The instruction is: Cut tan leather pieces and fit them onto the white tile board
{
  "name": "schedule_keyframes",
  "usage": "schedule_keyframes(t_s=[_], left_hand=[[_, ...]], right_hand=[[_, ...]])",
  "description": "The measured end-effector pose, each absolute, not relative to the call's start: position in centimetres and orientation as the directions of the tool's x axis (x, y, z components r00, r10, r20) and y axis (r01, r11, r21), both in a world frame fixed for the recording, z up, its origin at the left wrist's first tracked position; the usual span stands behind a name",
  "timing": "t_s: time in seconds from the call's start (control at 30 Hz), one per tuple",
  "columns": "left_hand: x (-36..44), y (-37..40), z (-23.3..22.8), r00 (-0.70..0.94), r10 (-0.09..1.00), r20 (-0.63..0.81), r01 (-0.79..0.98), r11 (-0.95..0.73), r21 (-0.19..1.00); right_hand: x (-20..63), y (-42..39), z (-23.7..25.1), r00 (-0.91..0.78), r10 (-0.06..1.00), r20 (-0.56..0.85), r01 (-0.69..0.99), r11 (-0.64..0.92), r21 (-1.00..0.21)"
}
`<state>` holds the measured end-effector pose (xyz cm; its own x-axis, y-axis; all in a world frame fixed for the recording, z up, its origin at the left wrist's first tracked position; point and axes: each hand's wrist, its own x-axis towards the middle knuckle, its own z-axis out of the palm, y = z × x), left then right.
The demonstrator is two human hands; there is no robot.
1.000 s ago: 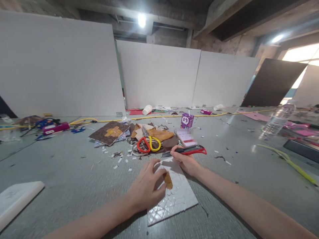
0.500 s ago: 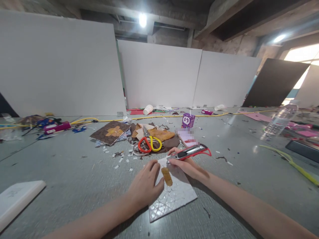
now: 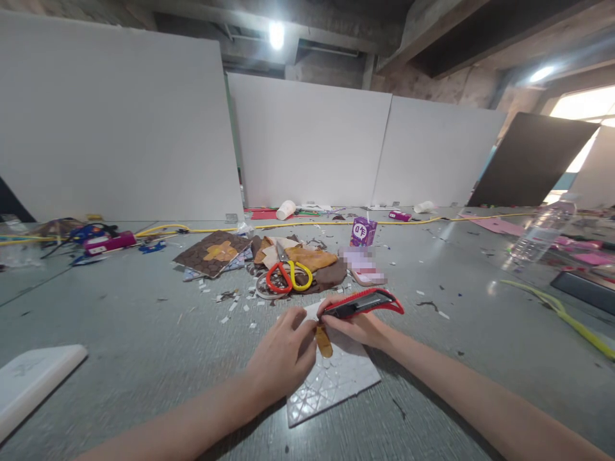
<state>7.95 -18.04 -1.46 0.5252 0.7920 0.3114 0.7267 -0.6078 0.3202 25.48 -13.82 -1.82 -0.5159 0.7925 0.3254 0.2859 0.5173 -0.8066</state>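
One grey desk (image 3: 120, 320), strewn with white scraps. Four white boards (image 3: 307, 141) upright at its far edge, one dark board (image 3: 528, 160) leaning beside them. One white scored sheet (image 3: 336, 378) flat near the front edge. One clear bottle (image 3: 538, 230) far right. Two hands over the sheet: left hand (image 3: 283, 355) pressed down, fingers bent onto one small tan strip (image 3: 324, 342); right hand (image 3: 358, 326) clamped around one red-and-black utility knife (image 3: 362, 302), tip at the strip's upper end. One pair of red-and-yellow scissors (image 3: 288, 275) behind, one purple carton (image 3: 362, 232) farther back.
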Motion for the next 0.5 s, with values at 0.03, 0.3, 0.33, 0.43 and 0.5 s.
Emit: schedule_keyframes(t_s=[0.03, 0.3, 0.33, 0.43, 0.5], left_hand=[[7.96, -18.05, -1.43, 0.527, 0.791, 0.310, 0.727, -0.609, 0.317], [7.99, -18.18, -1.27, 0.543, 0.778, 0.316, 0.724, -0.625, 0.292], [7.98, -18.18, -1.29, 0.546, 0.775, 0.317, 0.724, -0.627, 0.288], [7.98, -18.18, -1.34, 0.543, 0.776, 0.321, 0.723, -0.626, 0.291], [7.99, -18.19, -1.37, 0.540, 0.778, 0.322, 0.722, -0.624, 0.298]], right_hand=[[25.43, -13.90, -1.64, -0.525, 0.783, 0.333, 0.292, 0.534, -0.794], [25.09, -14.23, -1.54, -0.472, 0.820, 0.324, 0.324, 0.503, -0.801], [25.15, -14.18, -1.73, -0.440, 0.838, 0.323, 0.306, 0.478, -0.824], [25.33, -14.06, -2.02, -0.406, 0.864, 0.297, 0.287, 0.430, -0.856], [25.34, -14.07, -1.89, -0.440, 0.849, 0.294, 0.300, 0.447, -0.843]])
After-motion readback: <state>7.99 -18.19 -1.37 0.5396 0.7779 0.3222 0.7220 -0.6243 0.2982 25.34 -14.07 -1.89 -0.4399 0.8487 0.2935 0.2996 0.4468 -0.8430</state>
